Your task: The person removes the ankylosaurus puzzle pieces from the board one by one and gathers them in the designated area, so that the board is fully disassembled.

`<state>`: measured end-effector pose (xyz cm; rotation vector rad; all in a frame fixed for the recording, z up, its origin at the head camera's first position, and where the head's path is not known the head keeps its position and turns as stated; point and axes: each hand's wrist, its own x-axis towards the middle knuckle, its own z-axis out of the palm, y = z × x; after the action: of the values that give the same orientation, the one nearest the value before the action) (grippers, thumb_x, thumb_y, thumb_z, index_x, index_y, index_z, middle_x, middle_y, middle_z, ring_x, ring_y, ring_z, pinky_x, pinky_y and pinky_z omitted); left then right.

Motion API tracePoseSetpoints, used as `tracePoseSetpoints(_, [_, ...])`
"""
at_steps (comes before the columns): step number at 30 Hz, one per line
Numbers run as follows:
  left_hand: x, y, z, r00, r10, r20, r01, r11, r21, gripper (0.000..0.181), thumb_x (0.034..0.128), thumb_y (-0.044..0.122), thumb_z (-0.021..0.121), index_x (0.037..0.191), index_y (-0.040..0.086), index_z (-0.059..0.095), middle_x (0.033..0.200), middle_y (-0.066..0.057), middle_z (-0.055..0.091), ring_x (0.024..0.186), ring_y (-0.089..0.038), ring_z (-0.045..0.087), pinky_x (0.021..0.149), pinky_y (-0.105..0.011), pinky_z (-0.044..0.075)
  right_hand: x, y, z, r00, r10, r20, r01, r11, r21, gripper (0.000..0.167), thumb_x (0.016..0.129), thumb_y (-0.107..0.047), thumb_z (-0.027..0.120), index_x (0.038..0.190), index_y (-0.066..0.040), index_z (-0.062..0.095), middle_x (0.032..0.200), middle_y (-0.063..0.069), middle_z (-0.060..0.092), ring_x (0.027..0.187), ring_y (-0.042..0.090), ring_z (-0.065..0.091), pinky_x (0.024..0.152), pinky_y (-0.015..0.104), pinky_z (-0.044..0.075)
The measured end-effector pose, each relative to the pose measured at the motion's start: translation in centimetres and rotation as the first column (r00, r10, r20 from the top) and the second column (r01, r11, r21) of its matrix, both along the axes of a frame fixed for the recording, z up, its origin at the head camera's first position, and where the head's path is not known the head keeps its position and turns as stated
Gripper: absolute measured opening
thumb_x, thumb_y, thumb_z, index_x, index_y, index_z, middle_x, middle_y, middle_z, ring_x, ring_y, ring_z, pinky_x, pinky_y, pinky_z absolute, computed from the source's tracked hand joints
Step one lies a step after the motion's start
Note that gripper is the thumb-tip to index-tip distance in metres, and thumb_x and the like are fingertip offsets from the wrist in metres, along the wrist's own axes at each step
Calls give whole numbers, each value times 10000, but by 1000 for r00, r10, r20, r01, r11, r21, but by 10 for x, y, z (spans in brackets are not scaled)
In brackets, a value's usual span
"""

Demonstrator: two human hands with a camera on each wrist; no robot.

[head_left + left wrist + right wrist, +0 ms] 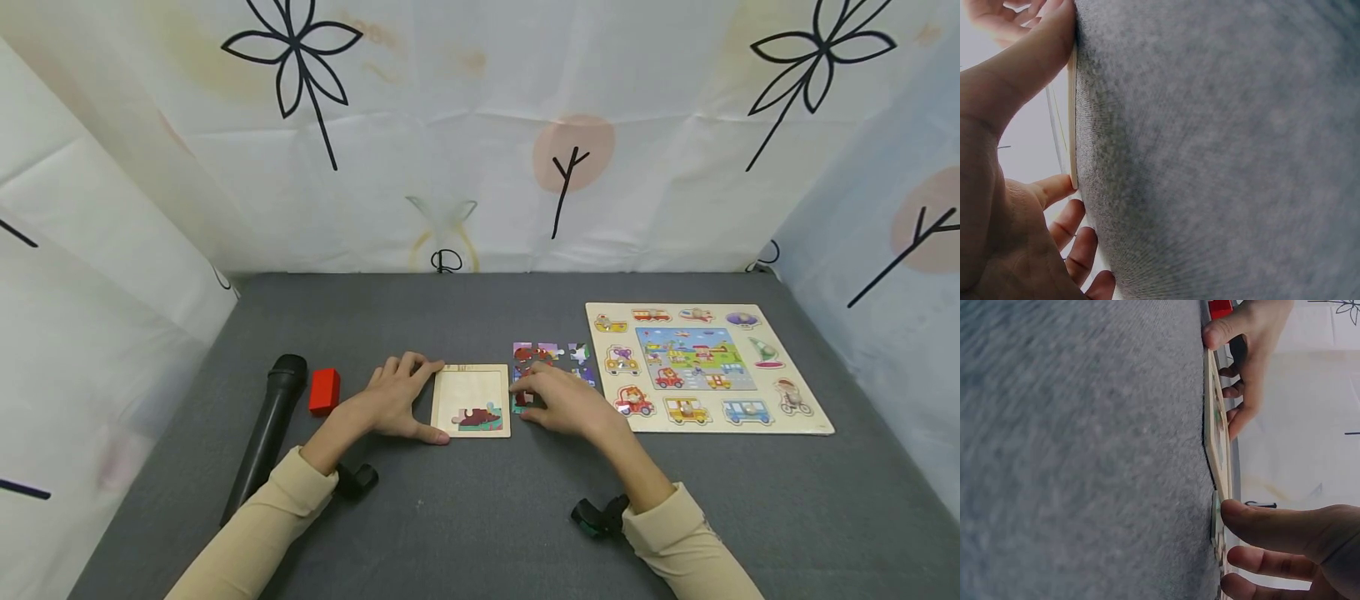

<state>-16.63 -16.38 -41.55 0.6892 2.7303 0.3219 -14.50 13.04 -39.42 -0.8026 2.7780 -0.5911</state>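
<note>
A small wooden puzzle tray (471,383) lies flat on the table, with joined jigsaw pieces (477,417) showing a dark red shape in its lower right part. My left hand (395,400) holds the tray by its left side, thumb at the near corner and index finger at the far corner. Just right of the tray, my right hand (562,400) reaches over loose jigsaw pieces (546,350). Its thumb touches or hovers at a piece (1215,519) beside the tray's edge, with the fingers spread apart from the thumb. The hand hides part of these pieces.
A larger wooden vehicle puzzle board (697,408) lies on the right, close behind the right hand. To the left are a red block (324,392) and a black microphone (262,433). The grey table (465,525) meets patterned cloth walls (480,167).
</note>
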Motion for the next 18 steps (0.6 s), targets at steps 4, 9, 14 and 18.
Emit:
tracePoseSetpoints(4, [0, 0, 0, 1000, 0, 1, 0, 1000, -3, 1144, 712, 715, 800, 1592, 156, 329, 1531, -159, 355, 1305, -405, 402, 1000, -533, 385, 1, -5, 2, 1000, 6, -9, -6, 1000, 7, 337, 895, -158, 794, 1224, -98, 748, 1065, 54, 659, 803, 108, 510, 693, 283, 445])
tracePoseSetpoints(9, [0, 0, -1, 1000, 4, 6, -4, 1000, -8, 1145, 712, 717, 799, 1592, 158, 327, 1534, -157, 353, 1310, -406, 400, 1012, -540, 385, 3, -12, 6, 1000, 14, -10, -13, 1000, 13, 341, 900, -168, 791, 1231, -96, 745, 1051, 56, 650, 782, 104, 493, 670, 280, 426])
tracePoseSetpoints(14, [0, 0, -1, 1000, 6, 10, -6, 1000, -10, 1145, 714, 721, 794, 1595, 160, 323, 1539, -157, 348, 1307, -401, 399, 1016, -543, 381, 3, -19, 8, 998, 57, -35, -57, 998, -4, 342, 905, -159, 781, 1233, -73, 737, 1025, 65, 651, 773, 95, 489, 666, 224, 410])
tracePoseSetpoints(18, [0, 1, 0, 1000, 6, 5, -6, 1000, -10, 1142, 714, 721, 794, 1592, 158, 328, 1537, -161, 354, 1304, -401, 401, 1017, -548, 380, 4, -28, 11, 998, 64, -19, -63, 998, 5, 353, 910, -149, 775, 1254, -86, 731, 1085, 70, 663, 779, 94, 508, 661, 212, 421])
